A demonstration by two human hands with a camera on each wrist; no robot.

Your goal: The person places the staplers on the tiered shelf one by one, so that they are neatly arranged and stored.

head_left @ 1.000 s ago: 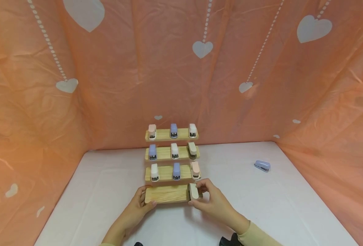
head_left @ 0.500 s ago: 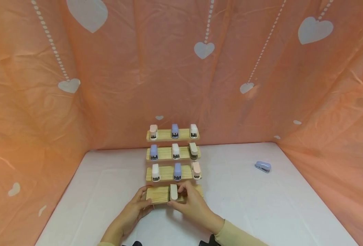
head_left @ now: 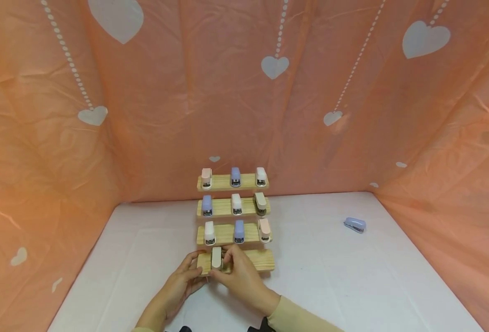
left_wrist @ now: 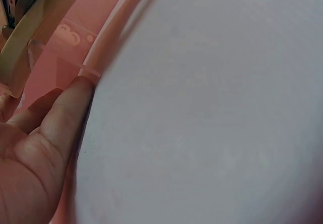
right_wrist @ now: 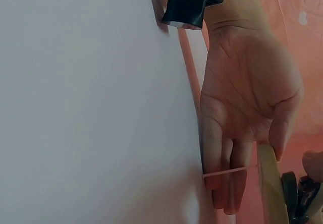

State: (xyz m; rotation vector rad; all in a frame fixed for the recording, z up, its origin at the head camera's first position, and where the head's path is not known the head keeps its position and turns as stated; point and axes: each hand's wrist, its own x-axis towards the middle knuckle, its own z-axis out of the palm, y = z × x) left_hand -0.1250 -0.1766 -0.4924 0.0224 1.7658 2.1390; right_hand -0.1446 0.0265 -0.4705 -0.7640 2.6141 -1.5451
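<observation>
A tiered wooden display rack [head_left: 265,262] stands in the middle of the table. My left hand [head_left: 182,280] holds the left end of its lowest shelf, thumb over the front edge. On that same shelf, towards the left, stands a beige mini stapler [head_left: 216,258]. My right hand [head_left: 244,281] pinches this stapler from its right side. In the right wrist view, a thumb [right_wrist: 283,133] lies against the shelf board [right_wrist: 271,188], with the stapler's dark underside [right_wrist: 298,193] beyond. The left wrist view shows a hand [left_wrist: 40,153] beside the rack's clear side panel.
Several mini staplers fill the upper three shelves, among them a pink one [head_left: 264,229], a purple one [head_left: 238,230] and a white one [head_left: 209,233]. Another purple stapler [head_left: 355,225] lies on the white table [head_left: 331,276] at right. Orange heart-patterned sheeting [head_left: 236,115] surrounds the table.
My right hand has moved the beige stapler leftwards along the lowest shelf, from its right end past the middle. My left hand keeps holding the shelf's left end.
</observation>
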